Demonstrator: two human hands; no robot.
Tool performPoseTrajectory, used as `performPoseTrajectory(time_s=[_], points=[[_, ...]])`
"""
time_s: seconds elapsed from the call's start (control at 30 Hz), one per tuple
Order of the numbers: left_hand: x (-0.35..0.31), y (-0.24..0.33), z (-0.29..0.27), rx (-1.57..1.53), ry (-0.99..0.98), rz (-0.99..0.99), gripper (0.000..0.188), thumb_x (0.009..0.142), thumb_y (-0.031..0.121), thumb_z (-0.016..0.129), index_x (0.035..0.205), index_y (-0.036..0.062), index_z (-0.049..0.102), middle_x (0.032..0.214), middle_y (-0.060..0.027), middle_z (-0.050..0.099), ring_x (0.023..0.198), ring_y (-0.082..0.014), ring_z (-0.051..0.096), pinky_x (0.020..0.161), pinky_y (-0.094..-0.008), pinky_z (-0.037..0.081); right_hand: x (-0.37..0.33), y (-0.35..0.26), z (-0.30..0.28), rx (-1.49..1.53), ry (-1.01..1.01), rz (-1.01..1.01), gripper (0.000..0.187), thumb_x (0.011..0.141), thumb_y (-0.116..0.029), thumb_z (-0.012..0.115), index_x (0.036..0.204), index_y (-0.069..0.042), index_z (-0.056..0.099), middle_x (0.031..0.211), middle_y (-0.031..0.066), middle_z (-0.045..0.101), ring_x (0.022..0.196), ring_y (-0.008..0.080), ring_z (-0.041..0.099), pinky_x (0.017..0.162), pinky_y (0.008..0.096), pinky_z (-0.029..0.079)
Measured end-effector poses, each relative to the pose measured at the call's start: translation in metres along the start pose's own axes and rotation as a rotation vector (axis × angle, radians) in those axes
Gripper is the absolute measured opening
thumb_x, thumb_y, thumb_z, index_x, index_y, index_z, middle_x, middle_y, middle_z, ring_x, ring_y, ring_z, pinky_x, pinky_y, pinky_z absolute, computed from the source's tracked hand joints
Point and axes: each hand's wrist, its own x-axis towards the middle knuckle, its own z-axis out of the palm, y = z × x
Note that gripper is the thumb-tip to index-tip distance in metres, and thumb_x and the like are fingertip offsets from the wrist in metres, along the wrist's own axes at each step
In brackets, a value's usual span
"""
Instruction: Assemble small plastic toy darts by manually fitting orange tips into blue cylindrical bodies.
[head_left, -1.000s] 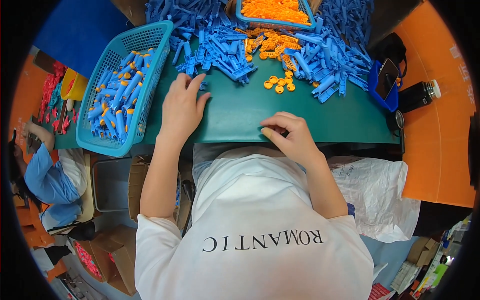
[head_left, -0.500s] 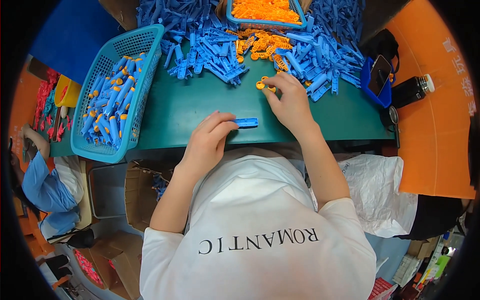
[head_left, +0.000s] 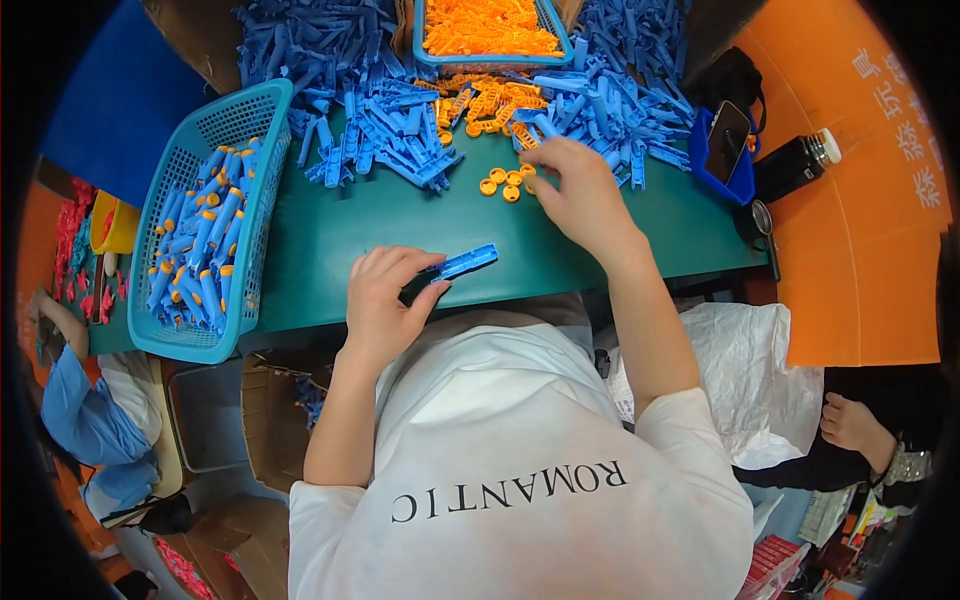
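My left hand (head_left: 385,295), over the near part of the green table (head_left: 360,225), is closed on the end of a blue plastic half-shell (head_left: 466,262). The half-shell is held level, its hollow side showing. Farther right, my right hand (head_left: 582,195) reaches over a small cluster of round yellow-orange caps (head_left: 511,193). Its thumb and index finger are bent but apart, right beside the caps. The other fingers are partly hidden. Just beyond lie loose orange ladder-like strips (head_left: 490,105) between two heaps of blue half-shells (head_left: 400,125).
At the left, a blue basket (head_left: 262,290) holds blue tubes with orange ends. Another basket (head_left: 567,48) of orange parts stands at the back. On the right are a blue tray (head_left: 738,190) with a phone and a black bottle (head_left: 790,175). Other people's arms (head_left: 858,428) show at both sides.
The view has shifted, with the table scene sliding left. My left hand has tilted the blue half-shell slightly. More caps show beside my right hand, and another person's hand has appeared at the right.
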Motion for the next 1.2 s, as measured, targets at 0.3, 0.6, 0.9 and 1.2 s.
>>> performPoseTrajectory(time_s=[0.3, 0.6, 0.9, 1.2], points=[[-0.001, 0.005, -0.002, 0.019, 0.005, 0.032, 0.023, 0.079, 0.014, 0.080, 0.100, 0.0103, 0.074, 0.096, -0.0035, 0.070, 0.091, -0.0241, 0.062, 0.082, -0.0362, 0.042, 0.092, 0.034, 0.031, -0.709, -0.111, -0.420, 0.022, 0.078, -0.005, 0.073, 0.100, -0.007, 0.073, 0.103, 0.0022, 0.069, 0.110, 0.0258, 0.059, 0.090, 0.0399, 0.046], [-0.004, 0.000, -0.002, 0.002, -0.007, -0.008, 0.020, 0.083, 0.015, 0.076, 0.103, 0.0120, 0.074, 0.098, -0.0027, 0.069, 0.092, -0.0258, 0.060, 0.086, -0.0390, 0.043, -0.006, -0.005, -0.003, -0.050, -0.045, -0.190, 0.018, 0.085, -0.002, 0.072, 0.103, -0.001, 0.071, 0.096, 0.0107, 0.070, 0.087, 0.0275, 0.065, 0.076, 0.0359, 0.053], [-0.003, 0.002, -0.003, 0.004, -0.023, -0.023, 0.022, 0.082, 0.015, 0.077, 0.104, 0.0122, 0.074, 0.099, -0.0018, 0.069, 0.093, -0.0249, 0.059, 0.086, -0.0380, 0.042, -0.096, 0.024, 0.007, -0.086, 0.020, -0.308, 0.037, 0.085, 0.006, 0.067, 0.121, -0.002, 0.068, 0.130, 0.0150, 0.067, 0.116, 0.0333, 0.064, 0.097, 0.0395, 0.052], [-0.003, -0.001, -0.004, -0.023, -0.056, -0.029, 0.037, 0.076, 0.017, 0.083, 0.112, 0.0123, 0.074, 0.100, -0.0007, 0.073, 0.096, -0.0227, 0.062, 0.091, -0.0373, 0.042, -0.080, 0.033, 0.001, 0.013, 0.093, -0.245, 0.024, 0.080, 0.006, 0.075, 0.103, 0.000, 0.075, 0.105, 0.0120, 0.075, 0.097, 0.0278, 0.069, 0.087, 0.0357, 0.054]])
